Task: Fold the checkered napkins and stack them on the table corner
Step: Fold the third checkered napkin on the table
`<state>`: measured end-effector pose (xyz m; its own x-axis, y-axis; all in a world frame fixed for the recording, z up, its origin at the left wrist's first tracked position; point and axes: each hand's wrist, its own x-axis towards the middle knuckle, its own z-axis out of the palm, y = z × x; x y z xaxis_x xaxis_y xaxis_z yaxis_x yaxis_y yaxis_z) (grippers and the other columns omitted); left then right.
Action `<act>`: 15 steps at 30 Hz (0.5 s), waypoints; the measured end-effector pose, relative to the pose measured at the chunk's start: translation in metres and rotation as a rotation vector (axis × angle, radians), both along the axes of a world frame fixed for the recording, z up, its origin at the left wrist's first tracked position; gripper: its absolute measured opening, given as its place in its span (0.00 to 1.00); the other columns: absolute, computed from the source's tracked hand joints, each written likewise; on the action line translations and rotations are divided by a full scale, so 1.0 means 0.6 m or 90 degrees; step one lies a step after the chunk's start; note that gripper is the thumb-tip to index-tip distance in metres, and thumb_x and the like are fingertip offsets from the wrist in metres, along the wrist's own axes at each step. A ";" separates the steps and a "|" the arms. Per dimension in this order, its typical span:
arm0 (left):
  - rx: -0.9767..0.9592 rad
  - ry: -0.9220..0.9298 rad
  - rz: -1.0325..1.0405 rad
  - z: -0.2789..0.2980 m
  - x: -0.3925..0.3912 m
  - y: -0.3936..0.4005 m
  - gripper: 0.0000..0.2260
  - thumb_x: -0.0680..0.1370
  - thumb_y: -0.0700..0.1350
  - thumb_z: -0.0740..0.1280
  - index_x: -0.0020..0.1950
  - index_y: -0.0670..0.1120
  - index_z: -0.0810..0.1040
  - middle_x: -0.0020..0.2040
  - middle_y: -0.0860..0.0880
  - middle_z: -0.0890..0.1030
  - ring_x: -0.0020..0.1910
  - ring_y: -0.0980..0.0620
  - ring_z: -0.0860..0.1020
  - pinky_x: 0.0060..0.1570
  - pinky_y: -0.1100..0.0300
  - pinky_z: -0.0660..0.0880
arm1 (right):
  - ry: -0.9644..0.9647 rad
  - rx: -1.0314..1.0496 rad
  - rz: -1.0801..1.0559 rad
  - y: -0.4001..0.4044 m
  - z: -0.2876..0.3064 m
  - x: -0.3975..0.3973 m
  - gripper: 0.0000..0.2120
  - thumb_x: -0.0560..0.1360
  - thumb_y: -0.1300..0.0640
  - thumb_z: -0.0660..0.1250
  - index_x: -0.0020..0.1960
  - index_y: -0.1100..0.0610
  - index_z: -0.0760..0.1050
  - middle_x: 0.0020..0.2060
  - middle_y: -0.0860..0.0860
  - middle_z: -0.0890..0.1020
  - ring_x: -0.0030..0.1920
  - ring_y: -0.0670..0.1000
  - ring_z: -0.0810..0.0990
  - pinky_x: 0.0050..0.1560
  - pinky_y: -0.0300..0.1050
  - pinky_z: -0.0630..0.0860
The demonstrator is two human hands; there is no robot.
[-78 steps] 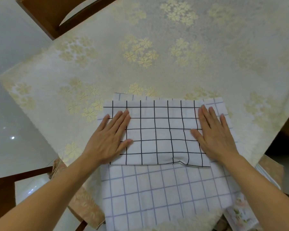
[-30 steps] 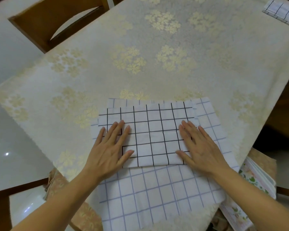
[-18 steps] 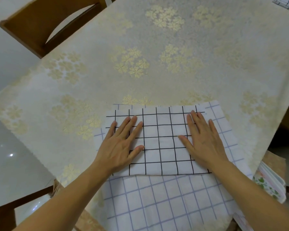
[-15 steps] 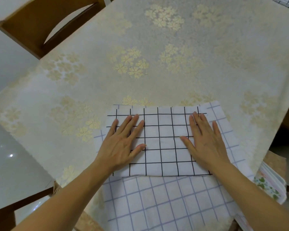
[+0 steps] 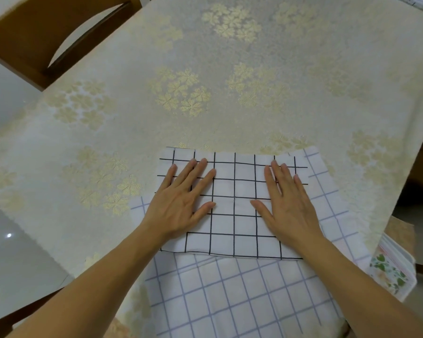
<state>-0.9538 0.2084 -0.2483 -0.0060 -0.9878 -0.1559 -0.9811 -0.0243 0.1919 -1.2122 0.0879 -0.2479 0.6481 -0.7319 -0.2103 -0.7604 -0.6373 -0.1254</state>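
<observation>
A white napkin with a black grid (image 5: pixel 233 211), folded into a rectangle, lies at the near corner of the table. Under it spreads a larger white napkin with a pale blue grid (image 5: pixel 232 296), reaching over the table's near edge. My left hand (image 5: pixel 181 203) presses flat on the folded napkin's left half, fingers straight and spread. My right hand (image 5: pixel 288 203) presses flat on its right half in the same way. Another checkered napkin (image 5: pixel 418 3) shows at the far right corner, mostly cut off by the frame.
The table wears a cream cloth with gold flower clusters (image 5: pixel 183 96). A wooden chair (image 5: pixel 44 40) stands at the far left. A floral-printed stack (image 5: pixel 391 269) sits off the table's right edge, low down. Glossy floor (image 5: pixel 10 240) lies to the left.
Both hands have slid over the folded napkin, first inward and toward me, then a little away from me. They stay flat on it and the napkin keeps its place.
</observation>
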 end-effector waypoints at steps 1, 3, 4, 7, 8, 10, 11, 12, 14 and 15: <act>0.001 -0.002 -0.005 -0.002 0.000 -0.001 0.31 0.83 0.65 0.45 0.82 0.53 0.44 0.82 0.50 0.43 0.81 0.51 0.42 0.78 0.42 0.49 | 0.005 0.002 -0.008 0.000 -0.003 -0.001 0.39 0.80 0.31 0.37 0.81 0.55 0.39 0.81 0.52 0.41 0.80 0.51 0.39 0.80 0.54 0.46; -0.004 -0.009 -0.010 -0.003 0.001 -0.002 0.31 0.83 0.65 0.46 0.82 0.53 0.45 0.82 0.50 0.44 0.81 0.51 0.42 0.78 0.41 0.50 | 0.010 0.000 -0.016 0.002 -0.004 -0.004 0.39 0.80 0.31 0.36 0.81 0.55 0.38 0.81 0.52 0.40 0.80 0.51 0.38 0.80 0.55 0.48; -0.011 -0.012 -0.006 0.000 0.001 -0.002 0.31 0.83 0.64 0.46 0.82 0.52 0.46 0.82 0.49 0.45 0.81 0.50 0.43 0.77 0.41 0.51 | 0.008 -0.002 -0.020 0.005 -0.001 -0.003 0.39 0.80 0.31 0.36 0.81 0.56 0.37 0.81 0.52 0.39 0.80 0.51 0.38 0.80 0.55 0.48; -0.040 -0.020 0.047 0.010 -0.011 0.003 0.31 0.83 0.63 0.46 0.82 0.49 0.48 0.82 0.47 0.46 0.81 0.49 0.44 0.78 0.42 0.48 | -0.019 -0.010 -0.026 0.013 0.012 0.015 0.40 0.80 0.31 0.37 0.81 0.55 0.38 0.81 0.53 0.39 0.80 0.52 0.37 0.80 0.55 0.44; -0.043 -0.021 0.065 0.010 -0.016 0.006 0.32 0.83 0.63 0.45 0.82 0.48 0.48 0.82 0.47 0.45 0.81 0.49 0.44 0.79 0.43 0.47 | -0.024 -0.010 -0.024 0.014 0.013 0.025 0.39 0.79 0.30 0.37 0.81 0.54 0.37 0.81 0.52 0.39 0.80 0.51 0.36 0.80 0.54 0.43; -0.031 -0.015 0.080 0.004 -0.025 0.009 0.32 0.82 0.64 0.44 0.82 0.49 0.46 0.82 0.48 0.44 0.81 0.49 0.42 0.79 0.44 0.47 | -0.020 -0.008 -0.030 0.015 0.009 0.036 0.39 0.79 0.30 0.36 0.81 0.53 0.36 0.81 0.52 0.38 0.80 0.51 0.35 0.80 0.55 0.43; -0.022 -0.011 0.082 -0.001 -0.026 0.009 0.32 0.82 0.64 0.43 0.82 0.49 0.46 0.82 0.48 0.43 0.81 0.50 0.42 0.78 0.43 0.48 | -0.013 -0.006 -0.041 0.014 0.003 0.037 0.39 0.79 0.29 0.36 0.81 0.52 0.36 0.80 0.52 0.37 0.80 0.51 0.35 0.80 0.56 0.44; -0.015 -0.010 0.084 -0.007 -0.024 0.005 0.32 0.82 0.65 0.43 0.82 0.49 0.45 0.82 0.48 0.42 0.81 0.50 0.41 0.78 0.43 0.49 | -0.008 -0.005 -0.053 0.013 -0.003 0.036 0.39 0.79 0.29 0.36 0.81 0.52 0.35 0.80 0.51 0.37 0.80 0.51 0.35 0.80 0.57 0.45; -0.005 -0.013 0.080 -0.013 -0.017 -0.006 0.32 0.82 0.65 0.43 0.82 0.49 0.44 0.82 0.48 0.42 0.81 0.50 0.41 0.78 0.43 0.48 | -0.005 -0.001 -0.068 0.009 -0.013 0.032 0.39 0.79 0.30 0.37 0.81 0.51 0.35 0.80 0.51 0.37 0.80 0.51 0.36 0.79 0.58 0.46; -0.006 -0.015 0.074 -0.013 -0.014 -0.010 0.32 0.82 0.65 0.43 0.82 0.49 0.44 0.82 0.48 0.42 0.81 0.50 0.41 0.78 0.43 0.49 | -0.007 0.000 -0.070 0.008 -0.013 0.030 0.39 0.79 0.30 0.38 0.81 0.51 0.36 0.80 0.51 0.37 0.80 0.51 0.36 0.79 0.59 0.47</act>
<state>-0.9622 0.2025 -0.2559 0.1123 -0.9830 -0.1453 -0.9761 -0.1365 0.1692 -1.1940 0.0927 -0.2557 0.5664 -0.7984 -0.2043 -0.8241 -0.5504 -0.1340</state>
